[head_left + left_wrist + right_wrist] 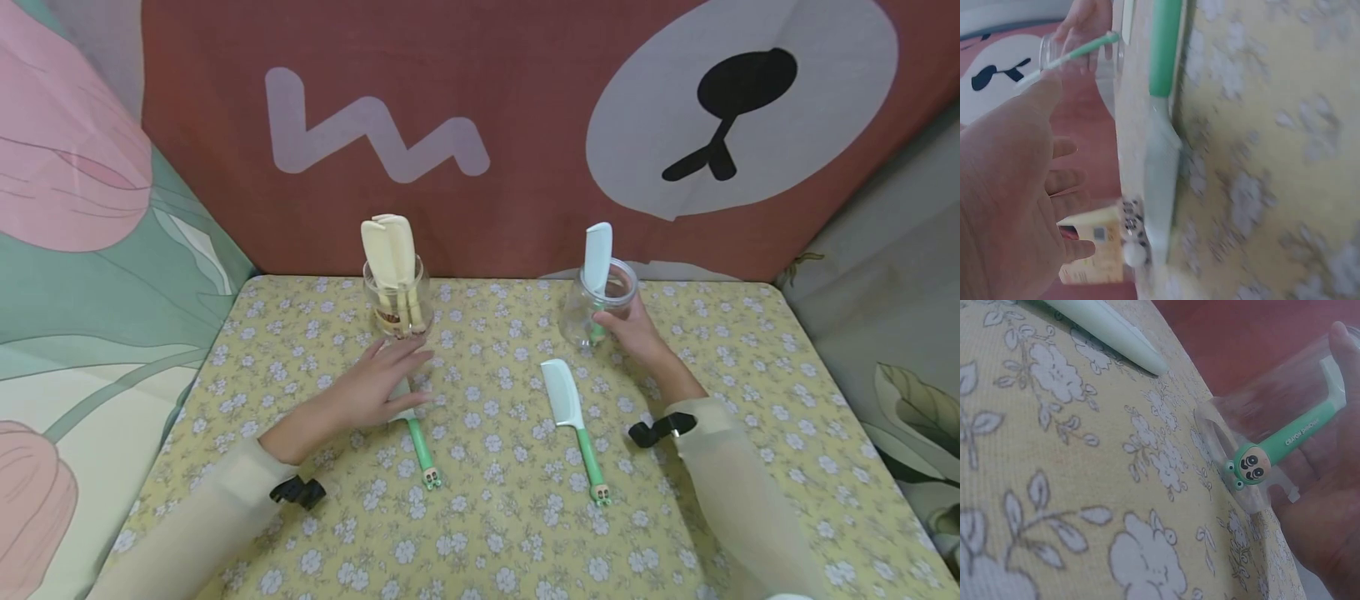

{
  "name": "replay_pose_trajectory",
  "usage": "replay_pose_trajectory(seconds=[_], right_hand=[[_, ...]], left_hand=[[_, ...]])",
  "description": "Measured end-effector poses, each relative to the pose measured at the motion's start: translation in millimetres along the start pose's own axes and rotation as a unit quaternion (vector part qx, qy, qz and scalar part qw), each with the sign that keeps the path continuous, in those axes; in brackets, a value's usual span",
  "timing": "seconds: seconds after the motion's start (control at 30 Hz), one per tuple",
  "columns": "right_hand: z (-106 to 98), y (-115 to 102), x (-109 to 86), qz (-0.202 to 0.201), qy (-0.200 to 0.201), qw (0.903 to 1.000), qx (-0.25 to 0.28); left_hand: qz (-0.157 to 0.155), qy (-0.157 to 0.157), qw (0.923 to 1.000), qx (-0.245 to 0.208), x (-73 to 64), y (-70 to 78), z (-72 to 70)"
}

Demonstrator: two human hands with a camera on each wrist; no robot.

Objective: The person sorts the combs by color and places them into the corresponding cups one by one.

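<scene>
My left hand (375,385) hovers with spread fingers over a pale comb with a green handle (421,442), partly hiding its toothed end. In the left wrist view the palm stays apart from that comb (1161,162). My right hand (639,335) grips the right side of a clear jar (574,318), its thumb near the front. Inside this jar one light-blue comb (597,257) stands tilted, its green handle (1294,436) down and a cartoon face at its end. A second blue comb with a green handle (564,396) lies on the table in front of the jar.
At the back left, another clear jar (426,310) holds several cream combs (388,250) upright, just beyond my left fingertips. The flowered tablecloth (480,500) runs back to a reddish-brown fabric wall (517,208). Black wrist mounts (298,492) sit on both sleeves.
</scene>
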State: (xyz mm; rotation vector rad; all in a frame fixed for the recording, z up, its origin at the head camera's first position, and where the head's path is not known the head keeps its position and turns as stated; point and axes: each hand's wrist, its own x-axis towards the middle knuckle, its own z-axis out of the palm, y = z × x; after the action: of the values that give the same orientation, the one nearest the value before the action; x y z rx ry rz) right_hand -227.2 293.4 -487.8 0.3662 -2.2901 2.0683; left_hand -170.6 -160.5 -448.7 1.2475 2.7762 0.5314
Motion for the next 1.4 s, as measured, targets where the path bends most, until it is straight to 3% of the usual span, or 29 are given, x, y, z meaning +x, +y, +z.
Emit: replay_pose_trajectory(seconds=[0.23, 0.63, 0.87, 1.17, 1.4], right_hand=[[0, 0, 0.1, 0.009, 0.001, 0.9999, -0.013], [1, -1, -0.5, 0.011, -0.001, 0.9999, -0.012], [1, -2, -1.1, 0.014, 0.002, 0.9997, -0.022], [1, -6, -0.7, 0.015, 0.0, 0.9998, -0.014], [1, -5, 0.6, 0.023, 0.001, 0.9996, -0.014]], left_hand=[[-0.049, -0.02, 0.9986, 0.004, -15.2, -13.8, 2.8], [-0.076, -0.03, 0.9966, -0.007, -26.7, -29.5, 8.2], [-0.073, -0.046, 0.9957, -0.032, -27.3, -38.0, 7.9], [-0.063, -0.037, 0.996, -0.052, -24.0, -40.9, 2.3], [-0.094, -0.021, 0.9926, -0.074, -23.5, -44.3, 2.1]])
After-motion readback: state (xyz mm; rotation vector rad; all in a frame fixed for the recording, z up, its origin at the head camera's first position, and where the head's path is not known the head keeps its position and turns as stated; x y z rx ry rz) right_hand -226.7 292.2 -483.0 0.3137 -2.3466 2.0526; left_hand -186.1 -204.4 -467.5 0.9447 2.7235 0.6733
